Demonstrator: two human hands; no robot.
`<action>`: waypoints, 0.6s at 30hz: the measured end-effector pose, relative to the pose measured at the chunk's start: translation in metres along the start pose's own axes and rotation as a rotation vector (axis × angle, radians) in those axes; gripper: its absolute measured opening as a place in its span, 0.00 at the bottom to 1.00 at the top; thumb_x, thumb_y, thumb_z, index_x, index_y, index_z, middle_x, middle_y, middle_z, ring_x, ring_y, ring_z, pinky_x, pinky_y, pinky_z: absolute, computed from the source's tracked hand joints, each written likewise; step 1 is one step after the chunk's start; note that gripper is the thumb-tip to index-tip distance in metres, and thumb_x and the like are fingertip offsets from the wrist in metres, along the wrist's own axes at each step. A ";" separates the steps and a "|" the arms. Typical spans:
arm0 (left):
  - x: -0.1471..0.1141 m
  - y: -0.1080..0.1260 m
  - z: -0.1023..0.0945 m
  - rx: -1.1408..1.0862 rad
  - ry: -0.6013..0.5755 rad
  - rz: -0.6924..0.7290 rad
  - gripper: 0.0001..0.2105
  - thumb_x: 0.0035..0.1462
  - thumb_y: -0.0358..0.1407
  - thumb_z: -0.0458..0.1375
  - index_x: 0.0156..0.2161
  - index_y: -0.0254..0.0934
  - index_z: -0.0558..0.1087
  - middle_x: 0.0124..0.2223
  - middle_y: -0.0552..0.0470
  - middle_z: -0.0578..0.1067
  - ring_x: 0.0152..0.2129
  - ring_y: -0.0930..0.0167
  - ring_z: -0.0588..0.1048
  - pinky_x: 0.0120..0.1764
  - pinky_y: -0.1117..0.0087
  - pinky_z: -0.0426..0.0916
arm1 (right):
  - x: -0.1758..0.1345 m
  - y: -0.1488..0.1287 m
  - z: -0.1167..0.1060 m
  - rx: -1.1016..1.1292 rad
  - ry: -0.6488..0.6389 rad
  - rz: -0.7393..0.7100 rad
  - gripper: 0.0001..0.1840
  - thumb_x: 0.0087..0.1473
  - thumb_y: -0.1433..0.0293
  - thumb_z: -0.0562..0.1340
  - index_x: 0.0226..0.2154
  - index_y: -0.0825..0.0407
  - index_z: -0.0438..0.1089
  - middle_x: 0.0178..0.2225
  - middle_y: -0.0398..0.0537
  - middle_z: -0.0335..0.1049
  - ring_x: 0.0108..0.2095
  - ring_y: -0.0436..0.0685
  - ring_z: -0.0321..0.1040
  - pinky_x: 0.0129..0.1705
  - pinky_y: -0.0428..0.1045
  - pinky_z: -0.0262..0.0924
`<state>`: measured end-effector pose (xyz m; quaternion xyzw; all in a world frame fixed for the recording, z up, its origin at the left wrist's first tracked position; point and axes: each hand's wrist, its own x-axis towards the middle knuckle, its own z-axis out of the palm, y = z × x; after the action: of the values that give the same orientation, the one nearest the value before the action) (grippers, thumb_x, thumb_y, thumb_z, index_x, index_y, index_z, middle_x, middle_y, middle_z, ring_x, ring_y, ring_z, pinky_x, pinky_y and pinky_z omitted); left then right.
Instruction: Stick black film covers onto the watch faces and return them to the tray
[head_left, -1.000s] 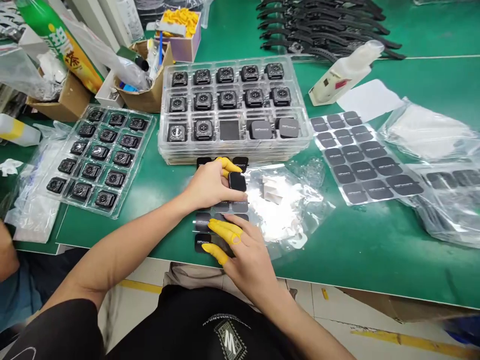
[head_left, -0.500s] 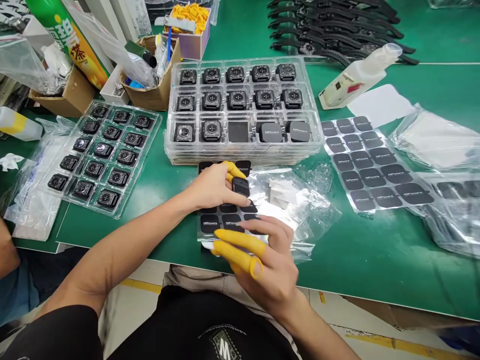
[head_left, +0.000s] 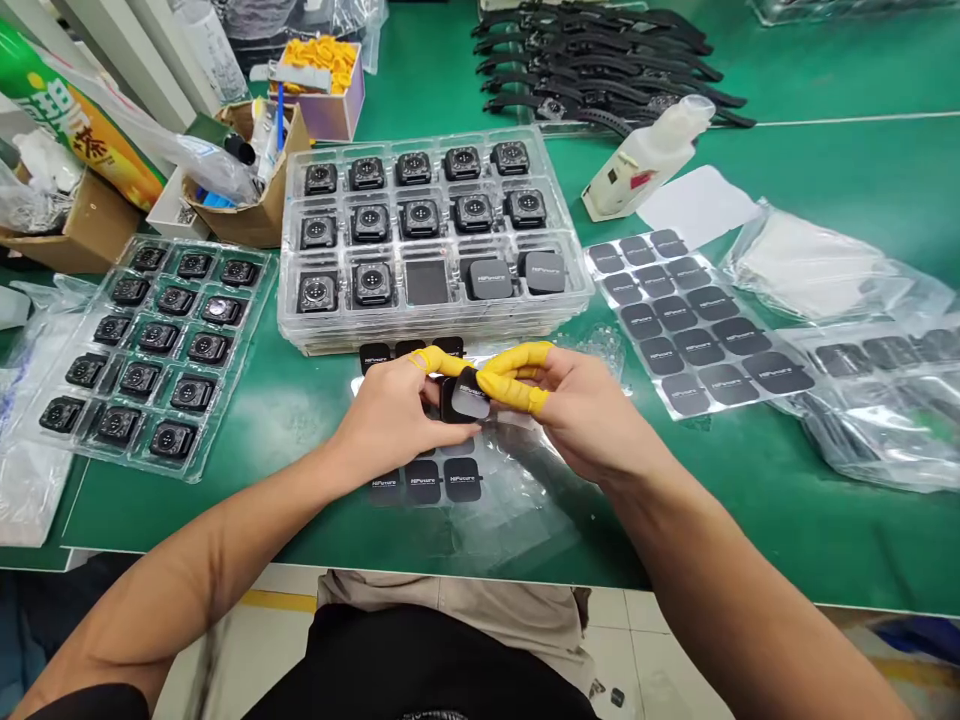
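Right hand [head_left: 589, 405] moved up, pinching printed film [head_left: 470, 400], left hand [head_left: 394, 408] holding watch [head_left: 447, 403]

Blocky black watch body [head_left: 448, 402]: partly hidden behind dark-grey rounded-square film [head_left: 472, 398], yellow-cotted left hand [head_left: 390, 408]. Tall green-and-orange bottle [head_left: 79, 128]: cut by left edge.

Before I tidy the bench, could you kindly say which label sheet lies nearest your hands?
It is the label sheet partly hidden beneath the left hand; the exposed sheet near the white bottle and the plastic-covered sheet lie farther right.
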<state>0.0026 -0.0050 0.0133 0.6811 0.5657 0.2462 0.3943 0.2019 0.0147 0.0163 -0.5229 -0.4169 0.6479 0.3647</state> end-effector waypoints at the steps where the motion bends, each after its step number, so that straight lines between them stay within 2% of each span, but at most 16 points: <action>1: 0.000 0.000 0.000 0.010 -0.006 -0.001 0.17 0.44 0.44 0.75 0.24 0.39 0.71 0.25 0.56 0.77 0.26 0.69 0.76 0.33 0.67 0.66 | -0.002 0.002 0.001 0.018 -0.014 0.023 0.27 0.28 0.53 0.84 0.27 0.49 0.78 0.32 0.46 0.79 0.34 0.56 0.76 0.40 0.53 0.75; 5: 0.001 0.001 0.001 -0.029 -0.063 -0.047 0.15 0.45 0.41 0.74 0.24 0.39 0.72 0.25 0.57 0.78 0.25 0.70 0.76 0.32 0.68 0.65 | -0.008 0.006 -0.001 0.040 -0.055 0.024 0.24 0.31 0.56 0.84 0.28 0.50 0.80 0.32 0.46 0.79 0.35 0.57 0.76 0.40 0.53 0.75; 9: 0.001 0.002 0.000 -0.067 -0.120 -0.094 0.16 0.46 0.43 0.74 0.23 0.39 0.72 0.24 0.58 0.78 0.24 0.71 0.75 0.29 0.69 0.64 | -0.006 0.007 -0.003 0.018 -0.051 -0.024 0.22 0.34 0.57 0.83 0.29 0.49 0.80 0.33 0.47 0.80 0.36 0.58 0.77 0.42 0.54 0.76; 12: 0.001 0.003 0.001 -0.038 -0.099 -0.072 0.18 0.46 0.44 0.74 0.21 0.39 0.70 0.22 0.58 0.74 0.22 0.72 0.73 0.29 0.69 0.63 | -0.006 0.008 -0.001 -0.028 -0.024 -0.031 0.23 0.34 0.54 0.83 0.30 0.49 0.80 0.34 0.48 0.81 0.36 0.59 0.78 0.41 0.55 0.76; 15: -0.001 0.004 0.003 -0.031 -0.072 -0.075 0.11 0.47 0.41 0.73 0.29 0.40 0.76 0.23 0.59 0.75 0.23 0.71 0.74 0.30 0.69 0.64 | -0.008 0.009 0.002 -0.047 -0.017 -0.032 0.23 0.35 0.54 0.83 0.30 0.49 0.80 0.34 0.48 0.81 0.36 0.59 0.78 0.42 0.56 0.76; 18: -0.001 0.004 0.004 -0.047 -0.073 -0.088 0.14 0.46 0.40 0.73 0.39 0.42 0.79 0.24 0.59 0.77 0.23 0.70 0.75 0.30 0.68 0.65 | -0.009 0.009 0.003 -0.055 0.000 -0.037 0.22 0.35 0.55 0.83 0.31 0.49 0.81 0.34 0.48 0.81 0.36 0.59 0.79 0.44 0.56 0.76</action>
<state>0.0075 -0.0073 0.0149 0.6546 0.5744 0.2169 0.4411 0.2008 0.0026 0.0119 -0.5249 -0.4443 0.6293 0.3620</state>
